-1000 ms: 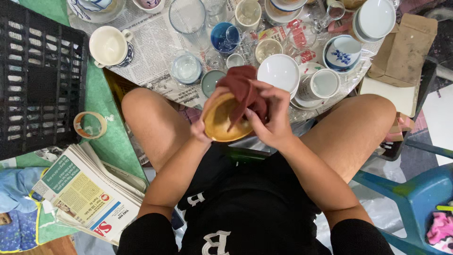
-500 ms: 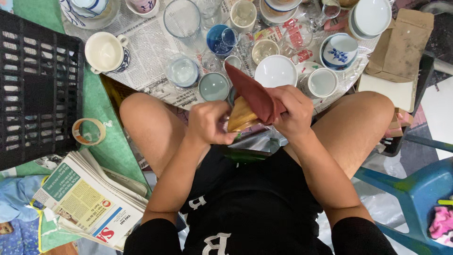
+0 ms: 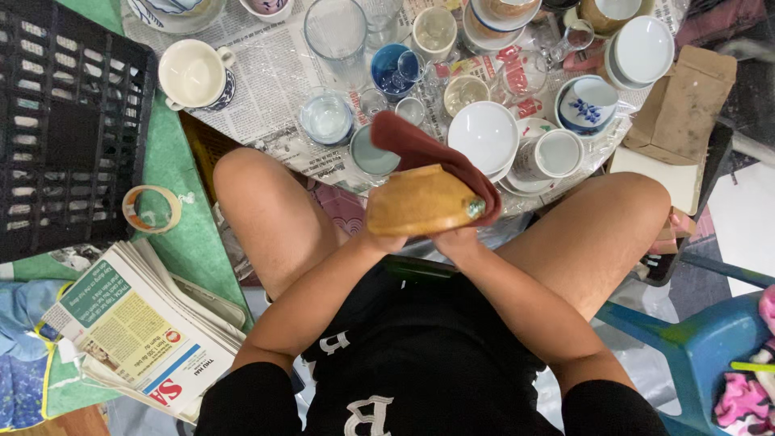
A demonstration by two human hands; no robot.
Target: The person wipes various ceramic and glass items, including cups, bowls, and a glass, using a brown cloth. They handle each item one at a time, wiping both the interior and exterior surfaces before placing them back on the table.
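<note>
Bowl (image 3: 420, 200), tan and wooden-looking, sits tipped on its side between both hands, above the person's lap and between the bare knees. The left hand (image 3: 379, 234) grips the bowl's left end from below, fingers closed around it. The right hand (image 3: 460, 236) supports the right end and presses a dark red cloth (image 3: 428, 149) against the rim; the cloth drapes over the top of the bowl and down its far side.

Just beyond the hands, crockery stands packed on spread newspaper: a white bowl (image 3: 483, 136), a white cup (image 3: 557, 153), a small pale bowl (image 3: 373, 155) and a blue glass (image 3: 393, 69), most touching or nearly touching. Left of the left hand lie a roll of tape (image 3: 152, 208), a black plastic crate (image 3: 56, 121) and a stack of newspapers (image 3: 137, 327).

Risk, as a judgement: both grips sit low on the bowl, and the cloth lies between palm and rim. A slip there would likely drop the bowl forward onto the crowded cups, which could chip or topple them.
</note>
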